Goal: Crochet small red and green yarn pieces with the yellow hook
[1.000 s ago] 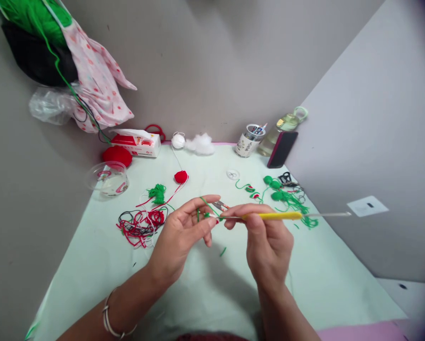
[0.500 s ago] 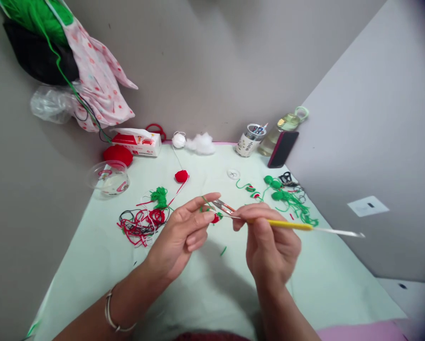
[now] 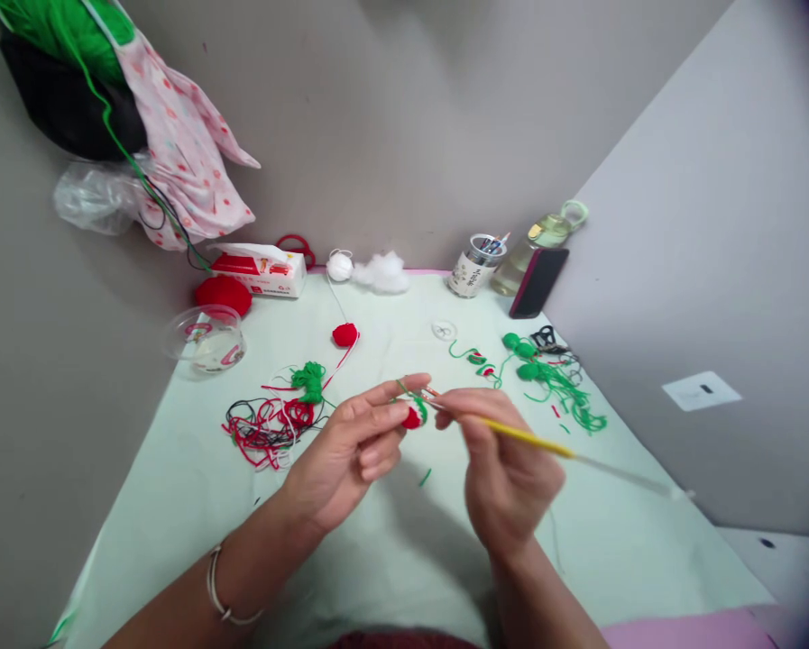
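The hook point(image 3: 529, 438) has tilted, right grip point(image 3: 509, 478) clasping it, left grip point(image 3: 346, 443) pinching crochet point(image 3: 414, 415), above table point(image 3: 620, 532) by wall point(image 3: 350, 135).

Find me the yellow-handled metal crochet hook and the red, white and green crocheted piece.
Yellow-handled metal crochet hook point(image 3: 537, 440): head view, yellow handle.
Red, white and green crocheted piece point(image 3: 414, 417): head view, red part.

Fingers of the left hand point(image 3: 343, 442) cover part of a red, white and green crocheted piece point(image 3: 415, 415). The right hand point(image 3: 510, 478) hides part of the crochet hook point(image 3: 526, 436); whether its near tip enters a stitch is too small to determine. Right of that hand, the far end is blurred. Beyond the left hand, upper left, green yarn point(image 3: 72, 41) is cut off by the picture's edge.
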`<state>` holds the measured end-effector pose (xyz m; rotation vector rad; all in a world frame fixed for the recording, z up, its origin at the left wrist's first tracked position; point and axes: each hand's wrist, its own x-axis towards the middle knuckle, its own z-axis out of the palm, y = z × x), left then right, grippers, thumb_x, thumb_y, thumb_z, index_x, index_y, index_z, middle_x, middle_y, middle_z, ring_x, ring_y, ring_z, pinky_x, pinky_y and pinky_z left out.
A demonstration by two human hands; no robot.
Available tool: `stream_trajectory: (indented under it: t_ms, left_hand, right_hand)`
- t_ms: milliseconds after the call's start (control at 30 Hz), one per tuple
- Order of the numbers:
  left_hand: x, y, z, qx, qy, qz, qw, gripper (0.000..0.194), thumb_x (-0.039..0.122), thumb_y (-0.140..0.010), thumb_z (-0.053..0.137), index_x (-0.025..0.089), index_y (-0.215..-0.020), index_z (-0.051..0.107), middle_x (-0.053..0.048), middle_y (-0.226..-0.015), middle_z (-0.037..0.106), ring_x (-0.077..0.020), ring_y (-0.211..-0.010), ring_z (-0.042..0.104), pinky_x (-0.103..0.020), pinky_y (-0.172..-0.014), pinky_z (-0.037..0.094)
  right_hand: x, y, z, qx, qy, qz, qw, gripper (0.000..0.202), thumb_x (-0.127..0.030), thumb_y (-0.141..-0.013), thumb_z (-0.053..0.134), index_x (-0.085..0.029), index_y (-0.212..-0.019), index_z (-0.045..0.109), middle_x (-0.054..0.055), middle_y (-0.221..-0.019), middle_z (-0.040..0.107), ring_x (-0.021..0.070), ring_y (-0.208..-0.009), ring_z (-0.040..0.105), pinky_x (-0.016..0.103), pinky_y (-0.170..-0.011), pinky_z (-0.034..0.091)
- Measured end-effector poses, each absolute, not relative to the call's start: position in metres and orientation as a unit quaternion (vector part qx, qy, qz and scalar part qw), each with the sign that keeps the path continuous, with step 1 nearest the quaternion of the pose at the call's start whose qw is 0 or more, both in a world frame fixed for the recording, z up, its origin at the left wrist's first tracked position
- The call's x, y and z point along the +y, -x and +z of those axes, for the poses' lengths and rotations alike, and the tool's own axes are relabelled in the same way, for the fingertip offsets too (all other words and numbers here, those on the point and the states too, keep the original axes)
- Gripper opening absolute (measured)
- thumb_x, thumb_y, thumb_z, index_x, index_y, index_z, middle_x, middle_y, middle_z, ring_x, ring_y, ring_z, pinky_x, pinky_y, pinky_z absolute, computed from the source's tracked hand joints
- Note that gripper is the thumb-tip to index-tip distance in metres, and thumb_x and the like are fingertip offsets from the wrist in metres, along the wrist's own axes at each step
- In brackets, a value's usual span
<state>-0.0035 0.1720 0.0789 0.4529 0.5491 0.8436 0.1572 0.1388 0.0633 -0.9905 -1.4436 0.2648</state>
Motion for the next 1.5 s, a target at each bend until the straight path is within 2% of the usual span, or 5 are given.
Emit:
stream_trajectory:
  t_ms: [467,900,1067,1200,1500]
  left_hand:
    - [0.168,0.004,0.075,0.316,-0.38,0.468,0.733,0.024,0.026,-0.087,0.087,0.025,-0.111,0.087,0.002,-0.078,0.069,-0.0029,-0.048,0.052,-0.02,-0.051,0.042]
    - [0.163,-0.002,0.077,0.361,-0.364,0.484,0.709,0.049,0.017,-0.078,0.09,0.021,-0.126,0.08,0.007,-0.069,0.06,-0.0035,-0.05,0.049,-0.015,-0.049,0.044]
    - [0.169,0.004,0.08,0.291,-0.246,0.428,0.819,0.034,0.021,-0.081,0.091,0.017,-0.115,0.085,0.01,-0.06,0.047,0.0018,-0.042,0.025,-0.011,-0.039,0.025]
    - [0.168,0.004,0.08,0.295,-0.289,0.446,0.794,0.031,0.02,-0.082,0.091,0.022,-0.112,0.086,0.004,-0.083,0.064,0.0044,-0.042,0.036,-0.011,-0.041,0.03]
    - [0.166,0.0,0.072,0.294,-0.268,0.444,0.803,0.042,0.025,-0.079,0.095,0.021,-0.119,0.084,0.008,-0.063,0.054,0.001,-0.041,0.036,-0.011,-0.04,0.032]
  right_hand:
    - [0.144,-0.161,0.067,-0.516,0.391,0.364,0.669,0.023,-0.032,-0.108,0.06,-0.023,-0.096,0.078,0.003,-0.089,0.079,0.0157,-0.072,0.071,0.031,-0.067,0.061]
    - [0.134,-0.151,0.05,-0.741,0.419,-0.095,0.516,0.032,-0.007,-0.099,0.066,-0.024,-0.124,0.076,0.01,-0.108,0.078,0.0226,-0.097,0.076,0.037,-0.082,0.064]
    - [0.14,-0.155,0.059,-0.623,0.406,0.137,0.654,0.026,-0.014,-0.107,0.056,-0.027,-0.111,0.078,0.003,-0.09,0.075,0.0178,-0.078,0.069,0.033,-0.069,0.059]
    - [0.146,-0.157,0.069,-0.581,0.387,0.263,0.666,0.022,-0.022,-0.107,0.059,-0.026,-0.1,0.079,0.003,-0.09,0.077,0.0172,-0.08,0.069,0.031,-0.068,0.059]
    - [0.138,-0.149,0.06,-0.687,0.44,0.021,0.578,0.034,-0.007,-0.095,0.073,-0.032,-0.116,0.082,0.004,-0.105,0.079,0.0196,-0.09,0.075,0.033,-0.073,0.06]
